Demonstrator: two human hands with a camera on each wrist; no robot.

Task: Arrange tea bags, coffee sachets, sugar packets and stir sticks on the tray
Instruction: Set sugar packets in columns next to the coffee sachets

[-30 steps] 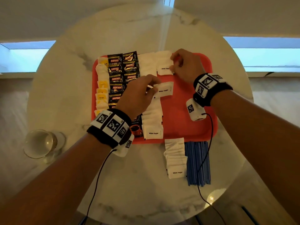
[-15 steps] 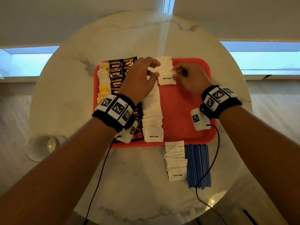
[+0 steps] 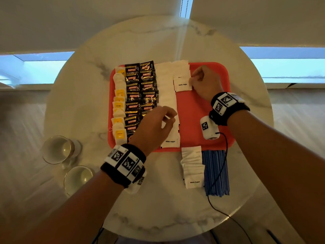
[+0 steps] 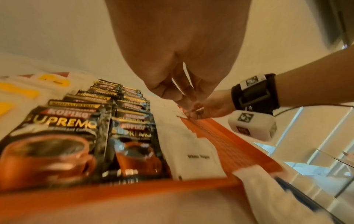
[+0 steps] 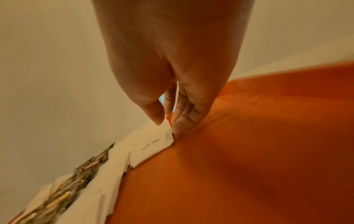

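A red tray holds a column of tea bags, two columns of black coffee sachets and a long column of white sugar packets. A second, short column starts at the tray's far edge; its front sugar packet lies flat. My right hand touches that packet's right edge with bent fingertips, the thumb just above it. My left hand hovers over the long sugar column, fingers loosely curled, holding nothing. Blue stir sticks and more sugar packets lie on the table, near the tray's front edge.
The round marble table carries two glasses at the front left, close to its edge. The tray's right half is bare red plastic. A black cable trails from my right wrist across the stir sticks.
My left hand carried a sugar packet to the far short column, let it go and drew back toward me. My right hand stayed at that column.
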